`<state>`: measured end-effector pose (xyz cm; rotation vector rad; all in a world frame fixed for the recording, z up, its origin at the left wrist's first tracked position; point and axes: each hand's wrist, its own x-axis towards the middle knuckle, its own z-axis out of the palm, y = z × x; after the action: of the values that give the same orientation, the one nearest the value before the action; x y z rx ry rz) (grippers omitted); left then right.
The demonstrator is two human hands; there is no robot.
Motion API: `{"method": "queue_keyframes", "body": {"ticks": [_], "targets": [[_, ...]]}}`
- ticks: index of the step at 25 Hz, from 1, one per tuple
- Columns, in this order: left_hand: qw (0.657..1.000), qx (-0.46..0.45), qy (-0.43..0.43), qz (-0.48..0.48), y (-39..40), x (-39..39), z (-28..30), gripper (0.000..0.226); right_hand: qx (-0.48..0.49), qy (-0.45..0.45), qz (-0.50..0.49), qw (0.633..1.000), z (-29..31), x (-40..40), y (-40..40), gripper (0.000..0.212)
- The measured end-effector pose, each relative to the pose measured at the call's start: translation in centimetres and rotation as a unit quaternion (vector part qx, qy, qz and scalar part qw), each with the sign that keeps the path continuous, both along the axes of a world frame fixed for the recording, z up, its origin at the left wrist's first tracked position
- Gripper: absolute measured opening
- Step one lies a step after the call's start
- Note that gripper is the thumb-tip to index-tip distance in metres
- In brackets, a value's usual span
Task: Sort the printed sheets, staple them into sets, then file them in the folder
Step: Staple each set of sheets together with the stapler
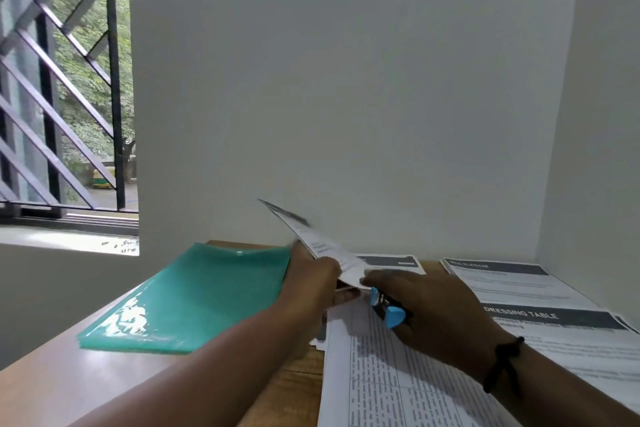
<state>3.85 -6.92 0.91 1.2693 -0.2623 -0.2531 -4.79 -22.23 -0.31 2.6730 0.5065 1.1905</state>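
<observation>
Above the table (pixel 104 369), left hand (pixel 313 279) pinches raised sheets (pixel 322 246); right hand (pixel 429 308) grips stapler (pixel 388 309).

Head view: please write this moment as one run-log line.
left hand: holds tilted printed sheets | right hand: grips blue stapler | green plastic folder: flat on table

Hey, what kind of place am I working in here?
Probably a small office or study corner: a wooden desk against plain walls, printed sheets, a green folder, and a barred window.

Plain white walls (pixel 346 80) meeting in a corner, wooden desk (pixel 298 378) pushed into it, and a barred window (pixel 65 80) on the left with green trees (pixel 90 62) outside.
</observation>
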Motion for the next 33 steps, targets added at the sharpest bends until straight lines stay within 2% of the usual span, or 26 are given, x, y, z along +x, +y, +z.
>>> {"method": "queue_keyframes", "body": {"ticks": [2, 5, 7, 9, 10, 11, 13, 15, 18, 19, 20, 22, 23, 24, 26, 27, 28, 30, 32, 33], "targets": [[0.998, -0.039, -0.032, 0.047, 1.5, 0.4, 1.6, 0.045, 0.07, -0.026, 0.012, 0.997, 0.6, -0.3, 0.2, 0.033], [0.991, -0.081, -0.046, 0.093, 5.4, 2.9, 4.3, 0.039, 0.189, -0.08, 0.049, 0.977, 1.0, -0.5, -0.6, 0.038], [0.992, -0.064, -0.019, 0.108, 9.2, 5.9, 5.7, 0.043, 0.204, -0.068, 0.036, 0.976, 1.0, -0.3, -1.4, 0.042], [0.982, 0.102, -0.041, 0.157, 13.6, 8.5, 5.9, 0.014, 0.186, -0.045, -0.005, 0.982, 0.9, 0.0, -2.1, 0.043], [0.96, 0.207, -0.046, 0.181, 15.6, 9.9, 5.4, 0.012, 0.181, -0.029, -0.024, 0.983, 0.7, 0.2, -2.3, 0.043], [0.943, 0.271, -0.05, 0.185, 17.2, 10.7, 4.8, 0.019, 0.177, -0.014, -0.04, 0.983, 0.5, 0.4, -2.5, 0.042], [0.942, 0.313, -0.037, 0.112, 18.8, 11.3, 2.6, 0.035, 0.178, 0.011, -0.066, 0.982, 0.0, 0.7, -2.9, 0.033], [0.933, 0.353, 0.01, 0.073, 18.8, 11.3, 0.6, 0.038, 0.206, 0.05, -0.097, 0.973, -0.2, 0.8, -3.1, 0.025], [0.902, 0.419, 0.003, 0.105, 18.1, 12.9, -0.5, 0.043, 0.226, 0.146, -0.179, 0.946, -0.4, 1.0, -3.8, 0.019], [0.883, 0.453, -0.013, 0.123, 18.0, 13.2, -0.1, 0.043, 0.227, 0.176, -0.209, 0.935, -0.4, 1.1, -4.0, 0.018], [0.839, 0.517, -0.051, 0.159, 17.8, 13.5, 0.1, 0.043, 0.229, 0.201, -0.232, 0.924, -0.4, 1.1, -4.2, 0.019], [0.722, 0.634, -0.156, 0.229, 16.2, 12.9, 0.7, 0.048, 0.231, 0.242, -0.273, 0.902, -0.4, 1.2, -4.8, 0.034], [0.713, 0.628, -0.199, 0.238, 14.6, 11.7, 1.3, 0.047, 0.233, 0.26, -0.29, 0.891, -0.4, 1.2, -5.0, 0.045], [0.737, 0.6, -0.226, 0.215, 12.9, 10.2, 1.9, 0.042, 0.235, 0.274, -0.301, 0.883, -0.3, 1.2, -5.2, 0.055], [0.797, 0.555, -0.223, 0.082, 8.8, 6.8, 2.6, 0.039, 0.26, 0.292, -0.306, 0.868, -0.1, 1.0, -5.4, 0.067], [0.816, 0.548, -0.184, 0.001, 6.9, 5.0, 2.6, 0.042, 0.271, 0.301, -0.31, 0.86, 0.0, 1.0, -5.5, 0.07], [0.812, 0.559, -0.153, -0.066, 5.3, 3.1, 2.5, 0.047, 0.273, 0.314, -0.316, 0.853, 0.0, 1.0, -5.5, 0.072], [0.766, 0.609, -0.159, -0.131, 3.1, 0.2, 1.6, 0.055, 0.267, 0.341, -0.327, 0.84, -0.2, 1.1, -5.6, 0.069], [0.688, 0.682, -0.226, -0.102, 1.8, -1.6, 0.5, 0.066, 0.267, 0.357, -0.323, 0.835, -0.3, 1.2, -5.4, 0.064], [0.664, 0.699, -0.253, -0.079, 1.4, -2.4, 0.0, 0.071, 0.271, 0.36, -0.319, 0.834, -0.3, 1.2, -5.4, 0.062]]}}
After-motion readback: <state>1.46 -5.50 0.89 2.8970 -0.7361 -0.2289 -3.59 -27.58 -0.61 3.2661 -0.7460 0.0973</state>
